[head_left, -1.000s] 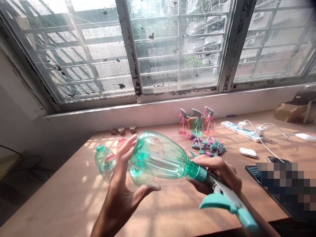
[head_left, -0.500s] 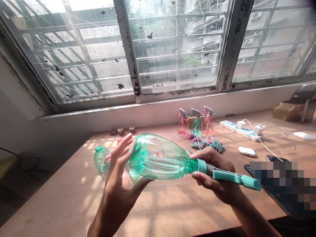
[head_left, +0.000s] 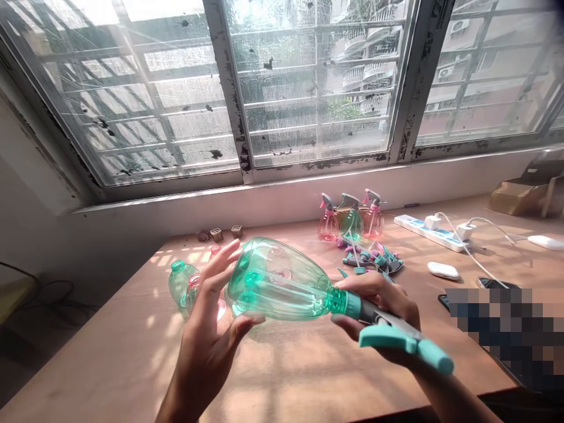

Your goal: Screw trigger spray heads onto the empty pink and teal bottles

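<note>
A clear green spray bottle lies on its side in the air above the table, its base to the left. My left hand is closed around the base end, thumb below and fingers on the far side. At the neck, my right hand grips the teal collar of the grey and teal spray head. The head's trigger and nozzle stick out toward the lower right. Through the clear wall a straight tube shows inside. Behind my left hand stand green bottles and red bottles without heads.
Three spray bottles with heads stand by the wall, with a pile of loose spray heads before them. At the right are a power strip, a white case and a dark, blurred-out device. Small boxes sit at the back.
The spray head has turned about the bottle's axis, so its trigger now faces more toward me and downward. The bottle has shifted slightly left; both hands remain on it.
</note>
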Demonstrator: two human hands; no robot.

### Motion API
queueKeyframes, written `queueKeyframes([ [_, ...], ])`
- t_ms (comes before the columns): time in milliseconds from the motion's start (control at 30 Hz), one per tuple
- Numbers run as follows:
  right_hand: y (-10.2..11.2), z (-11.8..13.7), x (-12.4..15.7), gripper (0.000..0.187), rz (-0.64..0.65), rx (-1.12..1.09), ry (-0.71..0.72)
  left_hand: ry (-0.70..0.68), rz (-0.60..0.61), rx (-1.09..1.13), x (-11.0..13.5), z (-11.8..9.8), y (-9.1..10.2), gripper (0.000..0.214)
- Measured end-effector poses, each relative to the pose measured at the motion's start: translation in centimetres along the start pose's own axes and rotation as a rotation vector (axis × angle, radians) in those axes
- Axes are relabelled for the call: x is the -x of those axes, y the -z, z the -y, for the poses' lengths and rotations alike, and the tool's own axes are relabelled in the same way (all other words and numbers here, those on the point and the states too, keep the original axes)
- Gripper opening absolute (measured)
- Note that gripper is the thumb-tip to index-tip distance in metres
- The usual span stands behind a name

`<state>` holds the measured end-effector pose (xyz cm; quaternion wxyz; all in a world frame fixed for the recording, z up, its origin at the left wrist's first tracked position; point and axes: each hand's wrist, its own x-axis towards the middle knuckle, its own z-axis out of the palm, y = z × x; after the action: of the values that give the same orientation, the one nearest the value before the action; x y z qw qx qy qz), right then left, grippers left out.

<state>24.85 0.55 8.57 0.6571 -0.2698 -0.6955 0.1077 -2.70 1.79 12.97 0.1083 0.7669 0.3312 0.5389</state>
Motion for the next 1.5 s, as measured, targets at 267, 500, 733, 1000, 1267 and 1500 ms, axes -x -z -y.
queueKeyframes([
  [267, 0.1, 0.3, -0.5, 0.020, 0.038, -0.218, -0.263, 0.034, 0.076, -0.065, 0.1, 0.2, 0.2, 0.055],
  [500, -0.4, 0.0, 0.0, 0.046, 0.099, 0.122, 0.124, 0.201, 0.022, -0.015, -0.4, 0.2, 0.1, 0.048],
  [733, -0.4, 0.9, -0.9, 0.019, 0.021, -0.287, -0.361, 0.113, 0.053, -0.054, -0.1, 0.6, -0.2, 0.052],
  [1000, -0.4, 0.2, 0.0, 0.037, 0.069, 0.013, -0.031, 0.217, 0.045, -0.014, -0.2, -0.1, -0.5, 0.060],
  [1267, -0.7, 0.5, -0.1, 0.021, 0.022, -0.250, -0.270, 0.102, 0.001, 0.017, 0.0, 0.5, -0.2, 0.049],
  [1500, -0.2, 0.6, -0.2, 0.021, -0.034, -0.278, -0.307, -0.010, 0.005, -0.025, 0.7, 0.5, -0.2, 0.060],
])
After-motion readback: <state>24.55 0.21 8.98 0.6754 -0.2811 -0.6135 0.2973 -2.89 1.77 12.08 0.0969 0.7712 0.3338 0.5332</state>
